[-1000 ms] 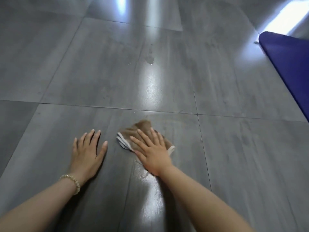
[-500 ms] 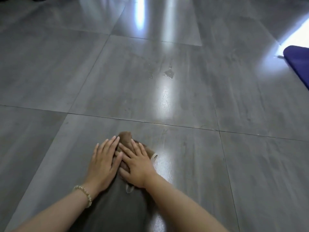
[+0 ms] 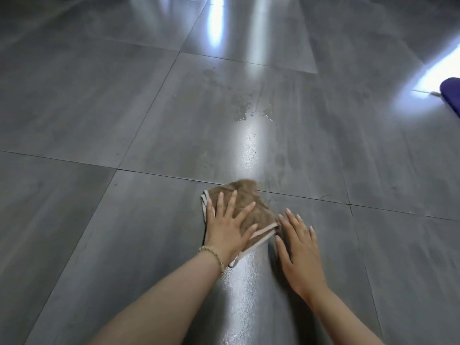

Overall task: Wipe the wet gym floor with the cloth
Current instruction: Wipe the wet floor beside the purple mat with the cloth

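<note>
A crumpled brown cloth [image 3: 245, 199] with a pale striped edge lies on the grey tiled floor [image 3: 124, 100], just below a tile joint. My left hand [image 3: 227, 224], with a bead bracelet at the wrist, presses flat on the cloth, fingers spread and straight. My right hand [image 3: 300, 247] rests flat on the bare floor just right of the cloth, its fingertips beside the cloth's edge. A patch of water drops [image 3: 249, 109] glistens on the tile farther ahead. A shiny wet streak [image 3: 249, 290] runs between my forearms.
A blue mat [image 3: 451, 94] lies at the right edge of the view. Bright light reflections stripe the floor ahead. Large grey tiles with thin joints stretch on all sides.
The cloth passed from under my right hand to under my left. Both hands were on it half a second ago; now my right hand lies on the floor beside it.
</note>
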